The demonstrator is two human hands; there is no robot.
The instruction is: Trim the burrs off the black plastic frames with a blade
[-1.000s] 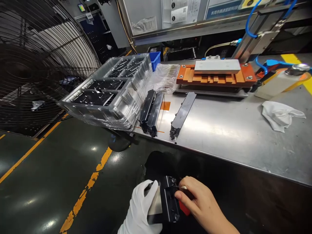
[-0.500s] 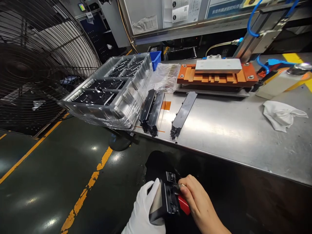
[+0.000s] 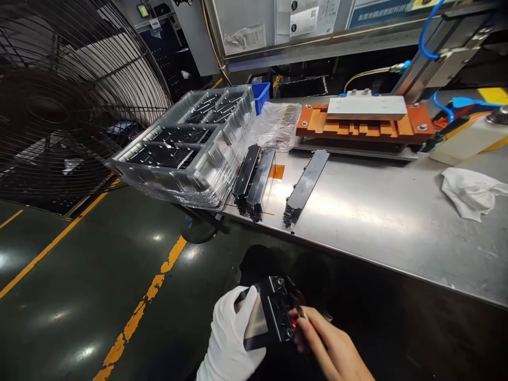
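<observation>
My left hand (image 3: 234,338), in a white glove, is wrapped round a black plastic part (image 3: 278,309) with a grey face, held in front of the bench. Close to the part's right edge, my bare right hand (image 3: 325,338) is closed on a small tool with a red handle (image 3: 294,320), mostly hidden by the fingers. On the bench's left end lie two long black parts (image 3: 260,182) side by side, and a third long black part (image 3: 307,185) lies a little to their right.
A plastic-wrapped clear tray (image 3: 214,164) with black parts stands at the bench's left end, near a big fan (image 3: 51,106). Behind are a blue bin (image 3: 261,96) and an orange fixture (image 3: 365,127). A white cloth (image 3: 472,193) lies right on the metal bench (image 3: 369,211).
The black part has turned, showing more of its screwed side. My right hand has shifted slightly right and down, and less of the red handle shows. The whole view has shifted a little.
</observation>
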